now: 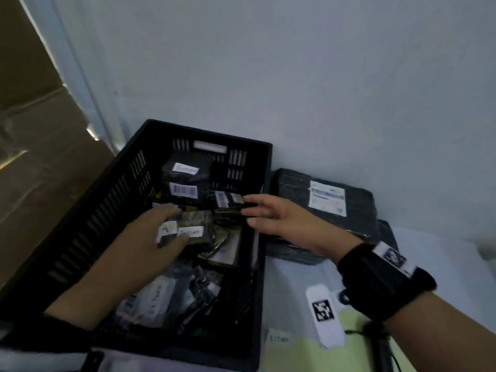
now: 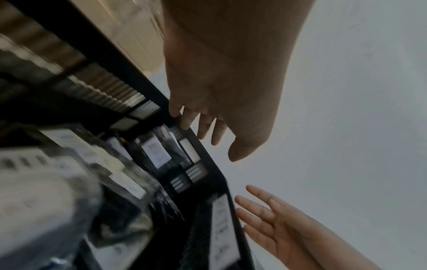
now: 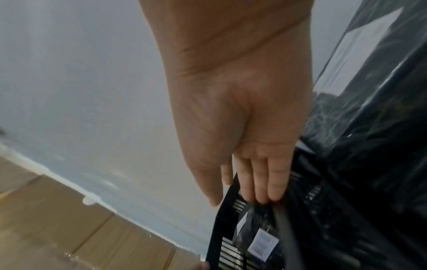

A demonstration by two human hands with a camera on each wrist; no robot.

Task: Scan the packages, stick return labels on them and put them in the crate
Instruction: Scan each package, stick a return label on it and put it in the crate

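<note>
A black slatted crate [image 1: 204, 132] holds several dark wrapped packages with white barcode and return labels. My left hand [image 1: 171, 224] hovers inside it with relaxed fingers spread over a package [image 1: 200, 224] that bears a handwritten return label; the left wrist view shows the left hand [image 2: 208, 127] holding nothing. My right hand [image 1: 249, 210] reaches over the crate's right rim with straight fingers. In the right wrist view, the right hand's fingertips [image 3: 261, 197] touch the crate rim [image 3: 221, 219]. A large black package [image 1: 295, 189] with a shipping label lies right of the crate.
A pale yellow sheet of return labels [image 1: 290, 353] lies on the table at the front right. Brown cardboard boxes [image 1: 35, 157] stand left of the crate. A grey wall [image 1: 295, 76] closes the back. More dark packages lie under the large one.
</note>
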